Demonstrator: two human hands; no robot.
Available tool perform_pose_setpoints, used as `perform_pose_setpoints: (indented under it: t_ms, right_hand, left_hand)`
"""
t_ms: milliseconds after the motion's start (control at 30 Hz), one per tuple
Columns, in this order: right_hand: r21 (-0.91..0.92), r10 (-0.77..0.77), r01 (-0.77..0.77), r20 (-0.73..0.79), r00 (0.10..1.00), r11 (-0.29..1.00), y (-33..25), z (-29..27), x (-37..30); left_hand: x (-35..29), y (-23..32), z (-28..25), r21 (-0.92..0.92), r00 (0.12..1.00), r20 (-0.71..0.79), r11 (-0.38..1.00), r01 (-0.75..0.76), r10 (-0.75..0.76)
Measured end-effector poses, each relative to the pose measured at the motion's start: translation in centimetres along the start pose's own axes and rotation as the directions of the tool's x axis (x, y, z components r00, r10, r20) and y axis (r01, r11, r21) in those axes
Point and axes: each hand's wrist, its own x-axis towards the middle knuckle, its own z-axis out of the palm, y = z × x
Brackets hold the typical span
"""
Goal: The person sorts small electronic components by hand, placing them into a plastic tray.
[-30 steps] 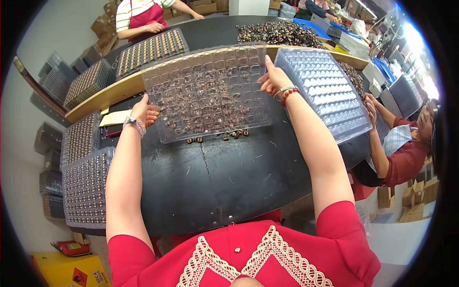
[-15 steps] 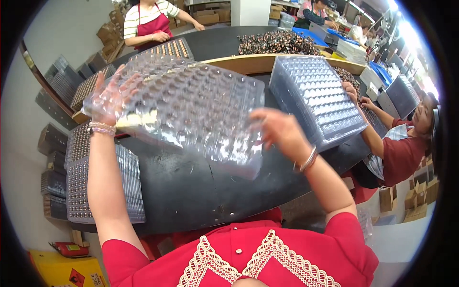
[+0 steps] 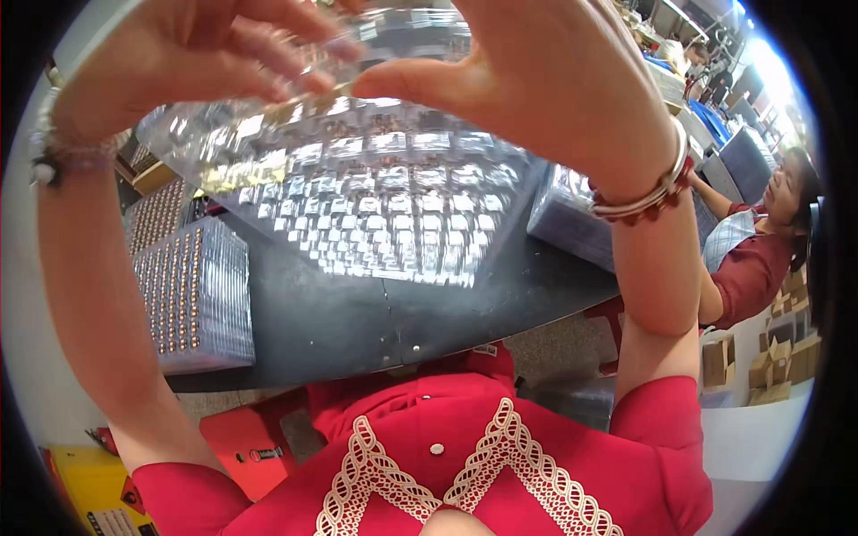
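Note:
Both hands are raised close to the camera, in front of a clear plastic blister tray [image 3: 384,210] with rows of moulded pockets. My left hand [image 3: 206,62] has its fingers apart and slightly blurred, pointing right, with nothing visible in it. My right hand [image 3: 545,85] stretches its thumb toward the left fingers; its other fingers run up past the top edge of the picture. Neither hand plainly grips the tray, whose far part they hide. Light glints off the pockets above the dark table [image 3: 331,317].
Stacked trays filled with small round copper-coloured parts [image 3: 179,295] stand at the left. A stack of clear trays [image 3: 572,219] is at the right, partly behind my right wrist. A co-worker in a dark red top [image 3: 760,259] sits beyond it. A red stool [image 3: 246,447] stands below the table.
My hands have come off the tray's sides and risen toward the camera, close together. The tray's near edge now sits higher in the picture, over the middle of the table.

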Motion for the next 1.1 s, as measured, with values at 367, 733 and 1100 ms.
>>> perform_pose_setpoints:
  t_ms: [367, 733, 1100]
  right_hand:
    - [0.373, 0.733, -0.788, 0.666, -0.141, -0.49, -8.5, 5.8, -24.0]
    - [-0.211, 0.677, -0.754, 0.629, 0.382, 0.622, -12.3, 8.0, -27.6]
    - [-0.065, 0.483, -0.727, 0.787, 0.383, 0.683, -8.5, 16.7, -27.8]
  left_hand:
    - [-3.3, -9.3, 16.5, 0.697, 0.859, -0.483, 0.668, 0.26, 0.169]
    - [-7.8, -22.0, 30.3, 0.466, 0.792, -0.406, 0.642, 0.609, -0.457]
    - [-6.1, -22.7, 29.9, 0.366, 0.719, -0.473, 0.629, 0.686, -0.51]
